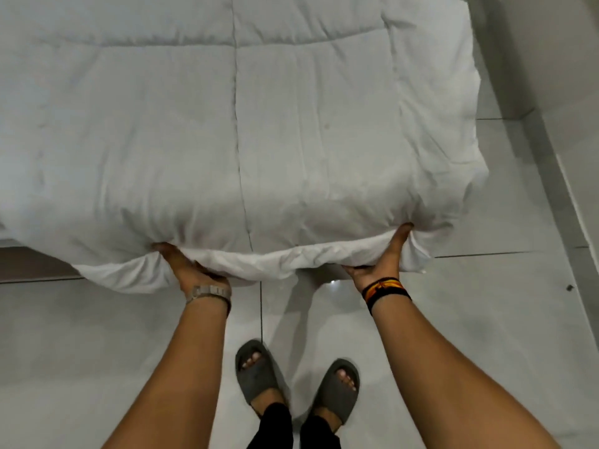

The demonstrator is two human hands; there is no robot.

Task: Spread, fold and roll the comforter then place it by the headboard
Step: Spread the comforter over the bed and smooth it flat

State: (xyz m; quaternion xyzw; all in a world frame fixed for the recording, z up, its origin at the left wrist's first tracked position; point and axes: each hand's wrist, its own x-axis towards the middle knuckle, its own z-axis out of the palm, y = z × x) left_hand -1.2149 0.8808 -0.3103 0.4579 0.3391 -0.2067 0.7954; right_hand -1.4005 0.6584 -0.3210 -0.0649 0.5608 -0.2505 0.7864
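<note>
A white quilted comforter [233,124] lies folded across the bed and fills the upper part of the head view. Its near edge hangs over the foot of the bed. My left hand [184,270], with a metal watch on the wrist, grips that near edge from below, left of centre. My right hand [385,257], with a black, red and yellow wristband, grips the same edge further right, thumb up against the fabric. Most of my fingers are hidden under the comforter. The headboard is out of view.
Pale glossy floor tiles [453,303] lie below and to the right of the bed. A grey wall base [551,140] runs along the right side. My feet in grey slides [259,371] stand on the tiles close to the bed's foot.
</note>
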